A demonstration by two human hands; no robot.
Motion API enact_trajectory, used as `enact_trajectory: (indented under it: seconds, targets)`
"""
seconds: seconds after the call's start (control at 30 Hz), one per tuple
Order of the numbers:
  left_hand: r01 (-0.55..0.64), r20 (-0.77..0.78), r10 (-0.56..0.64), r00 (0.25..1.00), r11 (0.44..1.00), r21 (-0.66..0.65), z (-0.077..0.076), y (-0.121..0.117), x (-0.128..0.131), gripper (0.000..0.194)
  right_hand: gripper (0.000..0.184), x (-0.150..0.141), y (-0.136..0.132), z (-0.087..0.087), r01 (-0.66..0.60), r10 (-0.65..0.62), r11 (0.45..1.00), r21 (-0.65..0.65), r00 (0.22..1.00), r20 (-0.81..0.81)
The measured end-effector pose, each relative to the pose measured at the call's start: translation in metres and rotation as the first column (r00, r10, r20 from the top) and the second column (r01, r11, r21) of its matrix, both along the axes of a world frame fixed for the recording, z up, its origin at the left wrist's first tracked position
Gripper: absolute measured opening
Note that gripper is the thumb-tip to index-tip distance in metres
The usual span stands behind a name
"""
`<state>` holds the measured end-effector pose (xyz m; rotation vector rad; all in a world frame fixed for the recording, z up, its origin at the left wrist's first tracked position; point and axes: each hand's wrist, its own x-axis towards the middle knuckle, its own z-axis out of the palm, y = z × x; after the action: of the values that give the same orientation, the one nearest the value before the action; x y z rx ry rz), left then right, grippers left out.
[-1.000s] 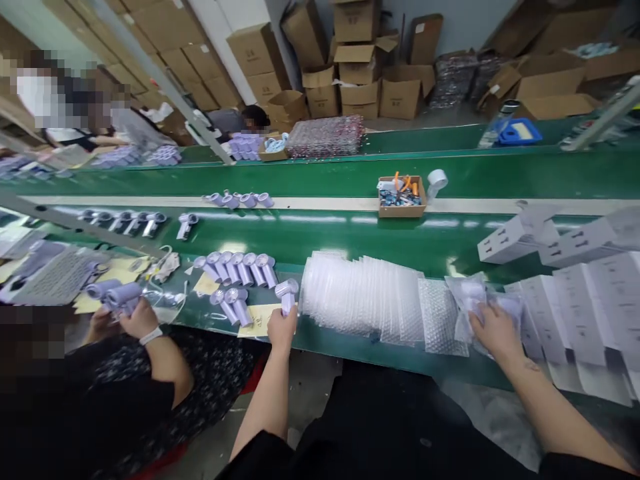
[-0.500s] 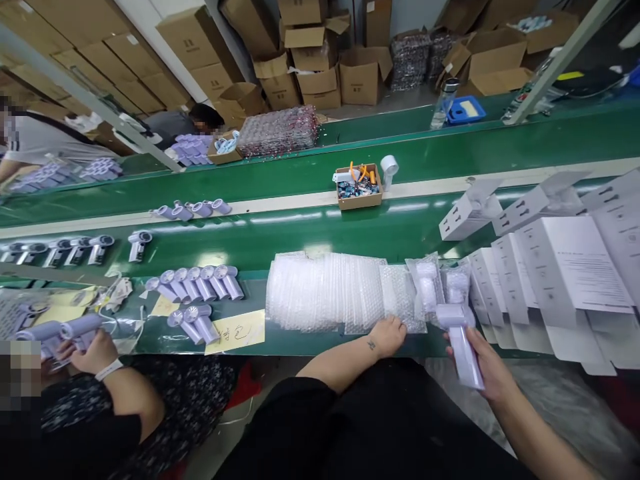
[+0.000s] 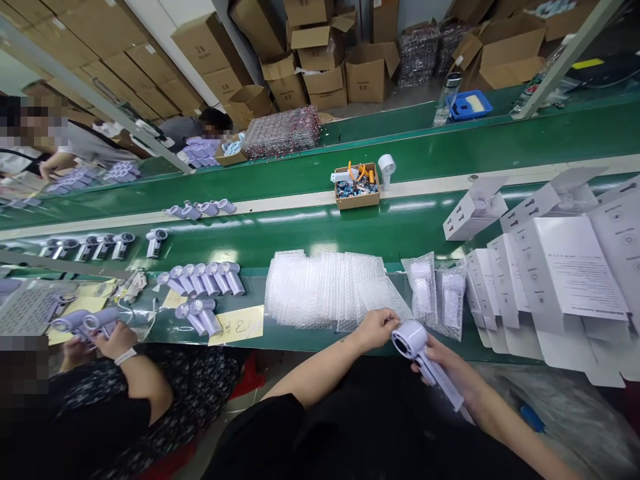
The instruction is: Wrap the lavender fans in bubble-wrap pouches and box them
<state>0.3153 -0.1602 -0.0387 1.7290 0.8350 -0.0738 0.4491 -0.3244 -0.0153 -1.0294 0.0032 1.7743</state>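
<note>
My right hand [image 3: 453, 370] is closed round the handle of a lilac hand-held fan [image 3: 423, 360], its round head pointing left. My left hand [image 3: 377, 327] pinches the near edge of a clear bubble-wrap bag [image 3: 383, 297] lifted off the fanned stack of bubble bags [image 3: 320, 290] on the green bench. The fan's head is right beside my left hand. Two bagged fans [image 3: 437, 293] lie just to the right of the stack.
Rows of lilac fans [image 3: 203, 280] lie at left by a yellow note [image 3: 240, 325]. Flat white cartons [image 3: 565, 267] fill the right. A small box of tools [image 3: 356, 187] and a tape roll sit on the conveyor. A co-worker's hands [image 3: 107, 337] hold fans at left.
My right hand has swung the fan down and left, so its head now sits near my left hand. My left hand has lifted one bubble bag off the stack.
</note>
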Motion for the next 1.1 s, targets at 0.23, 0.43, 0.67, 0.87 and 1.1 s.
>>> enact_trajectory:
  seconds: [0.23,0.43,0.67,0.87,1.1]
  targets:
    - [-0.293,0.093,0.404,0.91,0.784,-0.548,0.011,0.01,-0.015,0.029,0.055,-0.015,0.009,-0.001,-0.04,0.043,0.998,-0.039,0.996,0.077]
    - [-0.173,0.121,0.328,0.937,0.736,-0.655,0.023,0.014,-0.034,0.044,0.045,-0.028,0.016,0.0,-0.078,0.073,0.99,0.115,0.996,0.044]
    - [0.021,0.207,0.037,0.978,0.962,-0.273,0.038,0.029,-0.062,0.016,0.052,-0.047,0.029,0.014,0.123,-0.122,0.992,0.007,0.975,0.187]
    - [0.134,0.186,-0.18,0.966,0.963,0.235,0.039,0.028,-0.066,0.01,0.044,-0.078,0.035,0.019,0.257,-0.228,0.962,-0.089,0.941,0.25]
    - [0.191,0.155,-0.202,0.967,0.978,0.085,0.04,0.01,-0.064,0.011,0.042,-0.094,0.03,0.02,0.349,-0.297,0.933,-0.091,0.886,0.357]
